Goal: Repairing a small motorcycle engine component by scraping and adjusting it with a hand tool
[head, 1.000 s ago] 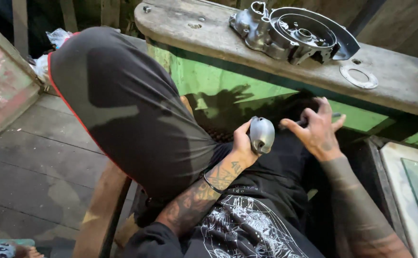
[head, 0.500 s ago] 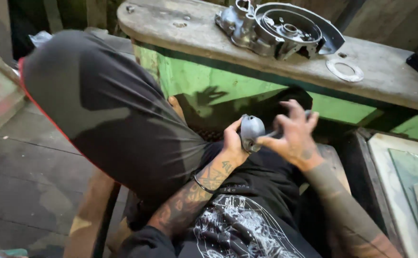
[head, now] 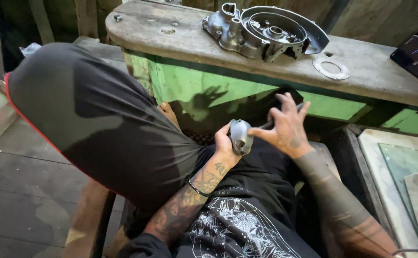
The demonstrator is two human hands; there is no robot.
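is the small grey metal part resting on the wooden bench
No, the left hand holds the small metal part over the lap, below the bench.

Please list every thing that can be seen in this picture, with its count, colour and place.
small metal part: 1, grey, held in left hand
thin tool: 1, dark, under right fingers, at the part
engine cover: 1, silver-grey, on bench top
ring gasket: 1, grey, on bench right of cover
bench: 1, grey wood top, green front
phone: 1, black, bench far right
glass panel: 1, greenish, lower right
left hand: 1, grips the part
right hand: 1, fingers spread
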